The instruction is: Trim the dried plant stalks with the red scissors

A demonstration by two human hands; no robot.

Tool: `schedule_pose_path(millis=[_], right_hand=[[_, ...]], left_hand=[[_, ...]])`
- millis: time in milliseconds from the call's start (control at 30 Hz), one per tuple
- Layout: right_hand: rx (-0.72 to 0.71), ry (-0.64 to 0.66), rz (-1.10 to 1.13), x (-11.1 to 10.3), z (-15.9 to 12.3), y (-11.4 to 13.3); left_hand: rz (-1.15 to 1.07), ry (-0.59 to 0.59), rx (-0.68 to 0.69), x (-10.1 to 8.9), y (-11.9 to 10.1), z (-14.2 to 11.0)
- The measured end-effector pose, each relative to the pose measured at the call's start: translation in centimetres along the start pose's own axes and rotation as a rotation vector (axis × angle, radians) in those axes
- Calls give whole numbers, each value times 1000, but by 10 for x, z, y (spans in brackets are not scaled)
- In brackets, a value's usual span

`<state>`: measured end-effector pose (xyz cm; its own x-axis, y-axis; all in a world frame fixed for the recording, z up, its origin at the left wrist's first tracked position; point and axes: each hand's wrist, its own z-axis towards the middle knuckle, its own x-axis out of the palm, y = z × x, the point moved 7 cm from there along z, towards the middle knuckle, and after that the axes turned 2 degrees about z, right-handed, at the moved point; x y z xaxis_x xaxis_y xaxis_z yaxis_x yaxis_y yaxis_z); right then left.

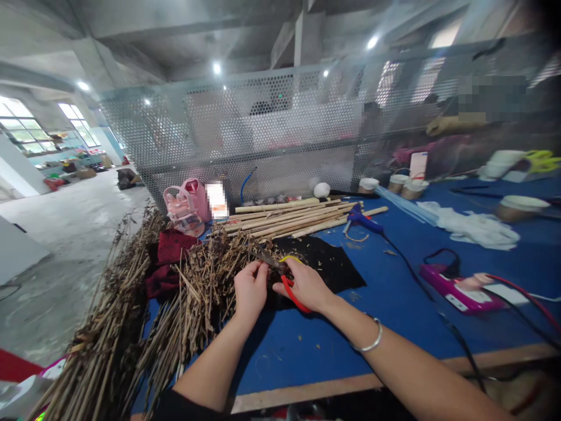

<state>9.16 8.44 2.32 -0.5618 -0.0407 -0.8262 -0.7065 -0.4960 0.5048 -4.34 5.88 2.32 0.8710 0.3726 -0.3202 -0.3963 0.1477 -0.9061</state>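
My right hand (pixel 307 286) grips scissors (pixel 294 296) with red and yellow handles. Their dark blades point up and left, over the tips of my left hand's fingers. My left hand (pixel 251 290) is closed in a pinch just beside the blades. What it pinches is too small to make out. Dried brown stalks (pixel 199 298) lie in a pile against the left hand, their twiggy ends reaching behind it. Under and behind both hands is a black cloth (pixel 335 266) sprinkled with small plant bits.
Pale wooden sticks (pixel 284 217) lie behind the cloth, with a blue glue gun (pixel 366 222) beside them. A purple power strip (pixel 460 289) and cables take up the right. Another stalk bundle (pixel 94 345) overhangs the left edge. A perforated metal screen (pixel 245 128) stands behind.
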Motion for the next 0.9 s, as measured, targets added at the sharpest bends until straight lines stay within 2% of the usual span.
schedule_pose_path(millis=[233, 567, 767, 900], right_hand=[[-9, -2, 1, 2, 0, -1], [18, 59, 56, 2, 0, -4], [29, -8, 21, 1, -2, 2], [53, -5, 5, 3, -3, 1]], left_hand=[[61, 21, 47, -1, -8, -1], [-11, 18, 40, 2, -7, -1], [127, -5, 124, -3, -19, -4], [138, -15, 137, -5, -22, -5]])
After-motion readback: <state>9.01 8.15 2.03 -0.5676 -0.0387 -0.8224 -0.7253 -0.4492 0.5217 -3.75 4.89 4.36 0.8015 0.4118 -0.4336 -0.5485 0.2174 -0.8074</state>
